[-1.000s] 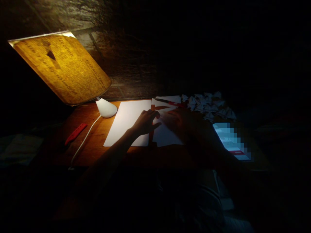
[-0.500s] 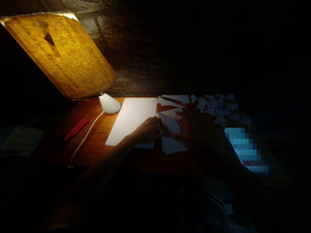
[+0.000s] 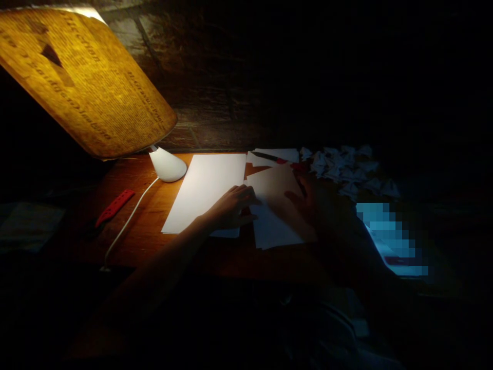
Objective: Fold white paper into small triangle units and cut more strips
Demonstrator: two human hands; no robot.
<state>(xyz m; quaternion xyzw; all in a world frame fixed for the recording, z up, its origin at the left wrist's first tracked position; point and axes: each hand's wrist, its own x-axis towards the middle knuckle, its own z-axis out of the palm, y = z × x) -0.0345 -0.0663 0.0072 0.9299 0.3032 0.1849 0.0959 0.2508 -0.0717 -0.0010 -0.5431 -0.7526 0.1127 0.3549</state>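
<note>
White paper sheets [image 3: 275, 223] lie on the right half of the lit desk, slightly fanned at the near edge. My left hand [image 3: 233, 205] is at their left edge, thumb and fingers apart, with the fingertips touching or just over the paper. At the right edge is my right hand [image 3: 308, 200], in deep shadow, its thumb stretched over the top sheet and its fingers spread. Under my left wrist lies a second stack of white paper [image 3: 206, 185], brightly lit.
A lamp with a print-covered shade [image 3: 88, 82] and white base [image 3: 167, 165] stands at left, its cord [image 3: 127, 221] crossing the desk. Beside it lies a red-handled tool [image 3: 115, 205]. Behind are a dark-bladed tool [image 3: 265, 155], several folded paper pieces [image 3: 339, 167] and a glowing screen [image 3: 389, 239].
The top sheet was curled up between my hands; now it lies flat. My right hand has moved right, away from my left. The view has shifted slightly.
</note>
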